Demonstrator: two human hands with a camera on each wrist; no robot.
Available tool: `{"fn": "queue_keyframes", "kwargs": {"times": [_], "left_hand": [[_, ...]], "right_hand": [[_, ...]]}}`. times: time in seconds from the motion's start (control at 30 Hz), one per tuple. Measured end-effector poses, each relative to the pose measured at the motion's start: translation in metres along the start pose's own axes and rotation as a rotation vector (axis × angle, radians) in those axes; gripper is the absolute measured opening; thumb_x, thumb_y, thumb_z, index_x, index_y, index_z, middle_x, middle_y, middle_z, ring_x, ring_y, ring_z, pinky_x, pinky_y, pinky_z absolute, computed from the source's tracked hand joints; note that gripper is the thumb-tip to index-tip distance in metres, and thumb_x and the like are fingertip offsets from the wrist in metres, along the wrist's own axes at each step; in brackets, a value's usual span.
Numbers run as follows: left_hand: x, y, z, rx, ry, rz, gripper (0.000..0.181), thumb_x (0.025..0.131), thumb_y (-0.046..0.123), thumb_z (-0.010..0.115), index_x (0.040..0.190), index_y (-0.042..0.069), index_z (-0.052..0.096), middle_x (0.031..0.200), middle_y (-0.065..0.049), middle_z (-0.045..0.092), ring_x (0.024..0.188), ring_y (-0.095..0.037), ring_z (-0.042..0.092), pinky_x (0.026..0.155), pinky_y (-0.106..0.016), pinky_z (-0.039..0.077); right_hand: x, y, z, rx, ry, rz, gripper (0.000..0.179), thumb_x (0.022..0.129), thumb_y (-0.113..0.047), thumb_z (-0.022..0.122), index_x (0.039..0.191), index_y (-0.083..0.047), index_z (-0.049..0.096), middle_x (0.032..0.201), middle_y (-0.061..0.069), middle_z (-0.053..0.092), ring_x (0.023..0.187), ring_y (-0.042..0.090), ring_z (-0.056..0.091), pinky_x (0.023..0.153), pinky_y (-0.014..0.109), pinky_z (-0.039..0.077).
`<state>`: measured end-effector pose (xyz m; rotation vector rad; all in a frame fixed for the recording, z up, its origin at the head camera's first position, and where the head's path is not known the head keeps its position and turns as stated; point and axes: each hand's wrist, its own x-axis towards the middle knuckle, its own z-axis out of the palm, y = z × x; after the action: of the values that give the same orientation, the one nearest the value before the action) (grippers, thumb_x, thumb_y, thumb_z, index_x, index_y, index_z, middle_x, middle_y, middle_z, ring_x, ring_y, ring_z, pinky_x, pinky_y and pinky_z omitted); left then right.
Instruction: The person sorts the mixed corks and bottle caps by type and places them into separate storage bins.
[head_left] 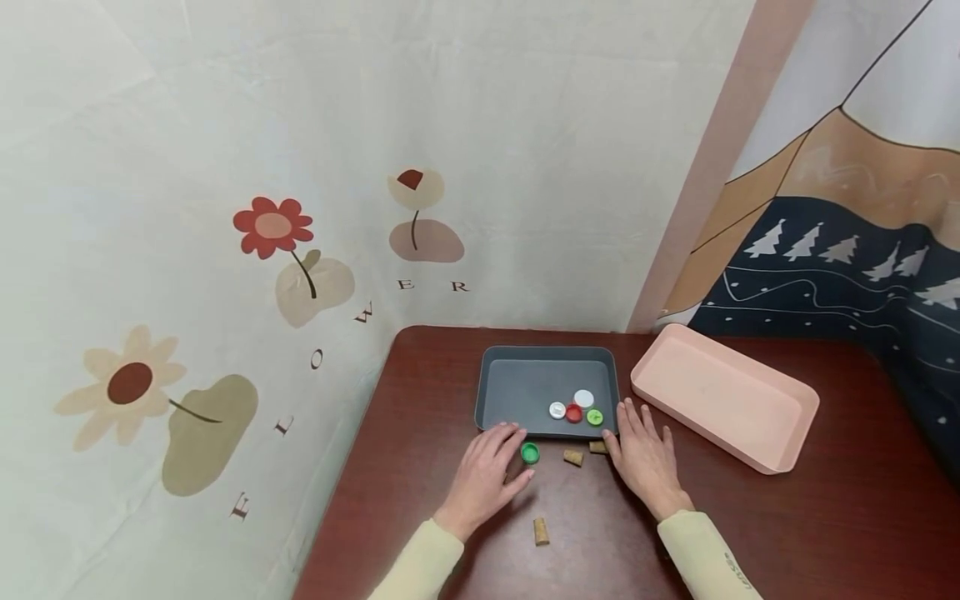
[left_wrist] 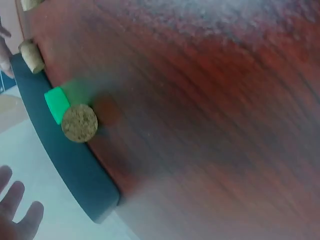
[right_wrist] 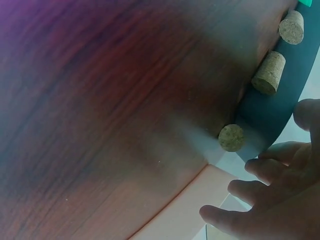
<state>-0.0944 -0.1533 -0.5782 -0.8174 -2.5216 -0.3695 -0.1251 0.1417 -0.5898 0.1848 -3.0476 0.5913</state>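
A dark grey tray holds two white caps, a red cap and a light green cap. Fingers spread, my left hand is by the tray's front left side, near a green cap on the table. My right hand lies with extended fingers at the front right corner; whether it touches the tray is unclear. Along the front edge are several corks, one between the hands and one near my right fingers. Another cork shows beside the green cap in the left wrist view.
A pink tray stands at an angle on the right of the brown table. Closer to me lies a single cork. Behind the table hangs a pale flower-printed curtain, with a dark tree-patterned one at right.
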Motion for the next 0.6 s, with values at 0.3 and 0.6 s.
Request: {"fn": "queue_keyframes", "kwargs": {"times": [0.3, 0.6], "left_hand": [[0.002, 0.011, 0.003, 0.063, -0.134, 0.1, 0.048, 0.093, 0.047, 0.074, 0.13, 0.016, 0.07, 0.131, -0.003, 0.065, 0.122, -0.022, 0.061, 0.102, -0.042, 0.05], [0.004, 0.019, 0.007, 0.108, -0.294, 0.037, 0.05, 0.095, 0.052, 0.069, 0.132, 0.019, 0.067, 0.139, -0.006, 0.062, 0.126, -0.024, 0.061, 0.1, -0.045, 0.052]], "right_hand": [[-0.001, -0.001, -0.001, 0.004, 0.002, 0.001, 0.064, 0.106, -0.033, 0.057, 0.154, 0.006, 0.041, 0.162, 0.026, 0.034, 0.15, 0.05, 0.028, 0.112, 0.076, 0.022], [-0.001, -0.003, -0.003, 0.004, -0.011, 0.011, 0.065, 0.106, -0.033, 0.057, 0.154, 0.007, 0.04, 0.163, 0.026, 0.033, 0.15, 0.051, 0.027, 0.112, 0.076, 0.023]]}}
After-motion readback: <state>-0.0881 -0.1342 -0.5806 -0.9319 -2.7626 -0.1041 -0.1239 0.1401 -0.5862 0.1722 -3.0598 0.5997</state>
